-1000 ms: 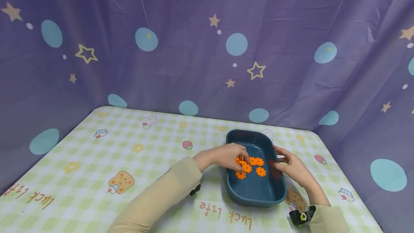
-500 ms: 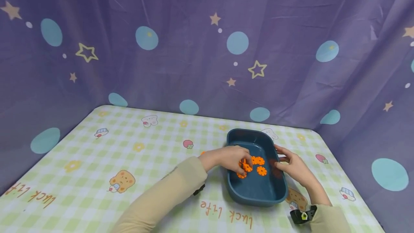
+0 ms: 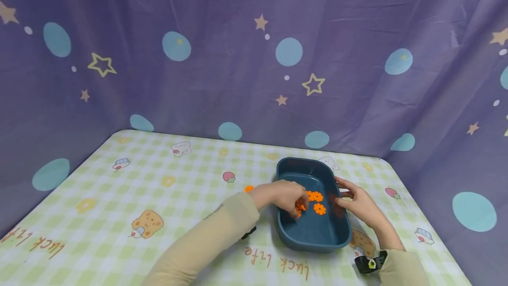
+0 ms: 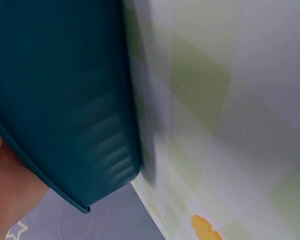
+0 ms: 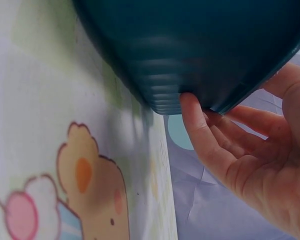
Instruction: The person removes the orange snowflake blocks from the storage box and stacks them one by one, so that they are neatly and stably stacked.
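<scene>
A dark teal plastic tub point(image 3: 313, 237) stands on the checked cloth, with orange notched plastic discs point(image 3: 319, 208) on its floor. My left hand point(image 3: 283, 195) reaches over the near-left rim, its fingers bent down and closed at the discs on that side, partly covering them. In the left wrist view the tub's outer wall point(image 4: 65, 100) hides those fingertips. My right hand point(image 3: 359, 204) grips the tub's right side; in the right wrist view its fingers point(image 5: 205, 140) lie against the outer wall.
One more orange disc point(image 3: 248, 188) lies on the checked tablecloth point(image 3: 190, 215) left of the tub, beside my left wrist. A purple curtain point(image 3: 222, 56) with stars and dots hangs behind the table.
My left hand has shifted slightly right and lower among the discs, covering more of them. The disc on the cloth has come into view beside the left wrist. My right hand stays put.
</scene>
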### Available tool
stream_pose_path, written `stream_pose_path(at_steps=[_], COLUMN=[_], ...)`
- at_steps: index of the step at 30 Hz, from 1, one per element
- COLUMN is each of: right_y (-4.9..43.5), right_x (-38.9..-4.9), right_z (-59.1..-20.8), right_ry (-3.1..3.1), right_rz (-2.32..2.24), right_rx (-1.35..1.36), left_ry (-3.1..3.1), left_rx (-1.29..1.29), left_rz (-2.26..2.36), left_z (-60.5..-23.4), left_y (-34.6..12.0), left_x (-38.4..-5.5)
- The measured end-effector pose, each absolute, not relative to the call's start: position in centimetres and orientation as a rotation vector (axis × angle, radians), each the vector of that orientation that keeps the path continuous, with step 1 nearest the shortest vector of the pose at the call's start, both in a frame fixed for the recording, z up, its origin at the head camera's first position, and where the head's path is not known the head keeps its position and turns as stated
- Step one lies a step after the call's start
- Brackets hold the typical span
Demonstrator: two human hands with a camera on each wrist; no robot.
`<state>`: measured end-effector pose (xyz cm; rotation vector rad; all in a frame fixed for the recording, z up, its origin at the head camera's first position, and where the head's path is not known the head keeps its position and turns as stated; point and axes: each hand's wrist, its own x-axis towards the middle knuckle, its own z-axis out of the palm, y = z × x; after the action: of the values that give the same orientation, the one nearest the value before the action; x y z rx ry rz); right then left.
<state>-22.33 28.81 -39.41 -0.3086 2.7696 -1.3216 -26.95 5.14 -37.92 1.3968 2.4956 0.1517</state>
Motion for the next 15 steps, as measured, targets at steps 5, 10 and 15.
stream_pose_path(at_steps=[5, 10, 15], right_y=[28.72, 28.70, 28.73], right_x=[-22.21, -22.21, -22.32], right_z=[-39.46, -39.45, -39.47], right_ry=[2.763, 2.762, 2.766], right_rz=[-1.323, -1.330, -1.329], right_rx=[-0.298, -0.299, -0.314], left_ry=[2.486, 2.466, 2.448], left_rx=[1.367, 1.330, 1.312], left_rz=[0.089, 0.069, 0.038], left_z=[-37.80, -37.86, -37.96], left_y=[5.34, 5.64, 5.93], left_x=[-26.79, -26.86, -26.90])
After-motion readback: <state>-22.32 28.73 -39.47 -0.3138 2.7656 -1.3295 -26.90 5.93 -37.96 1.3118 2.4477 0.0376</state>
